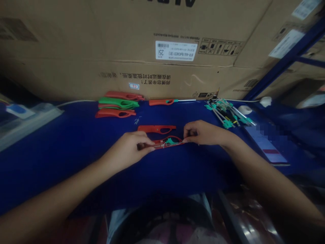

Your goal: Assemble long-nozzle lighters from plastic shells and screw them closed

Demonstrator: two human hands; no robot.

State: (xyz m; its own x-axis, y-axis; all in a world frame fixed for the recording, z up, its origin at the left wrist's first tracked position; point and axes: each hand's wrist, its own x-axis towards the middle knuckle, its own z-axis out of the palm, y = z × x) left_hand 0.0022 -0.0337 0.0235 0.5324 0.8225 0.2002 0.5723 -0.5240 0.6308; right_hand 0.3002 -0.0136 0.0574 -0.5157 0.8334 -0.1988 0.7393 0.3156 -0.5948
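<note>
My left hand (138,144) is closed on the rear end of an open red lighter handle shell (157,142), its inner side facing up. Inside the shell lie a teal trigger piece (169,141) and thin pale wires (175,144). At the shell's right end, the thumb and forefinger of my right hand (198,133) pinch together where a pale wire reaches the fingertips; the exact grip is partly hidden. Just behind the held shell, a second red handle half (153,128) lies on the blue table.
Stacked red and green handle shells (118,102) lie at back left, near small pale pins (137,120). A lighter with a metal tube (186,100) lies by the cardboard box (122,40). Rods with teal parts (225,112) and a flat phone-like object (266,144) are right.
</note>
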